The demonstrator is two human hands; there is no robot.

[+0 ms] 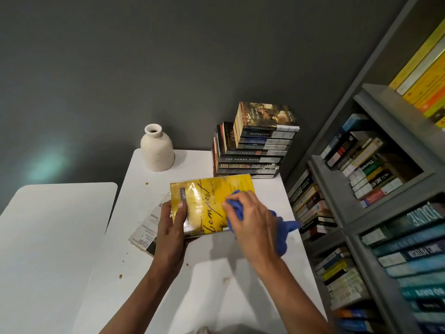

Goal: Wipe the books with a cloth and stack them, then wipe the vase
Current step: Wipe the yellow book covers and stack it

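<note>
Left hand [172,227] grips the yellow book [212,201] by its left end, long axis running crosswise over the desk [216,273], right hand [252,222] bunches the blue cloth [283,235] on its cover, and the stack [252,155] sits just beyond, nearer that right hand.

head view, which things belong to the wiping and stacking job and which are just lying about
In the job: yellow book, blue cloth, left hand, right hand, stack of books, white book, vase.
Just lying about: shelf books, side table.
</note>
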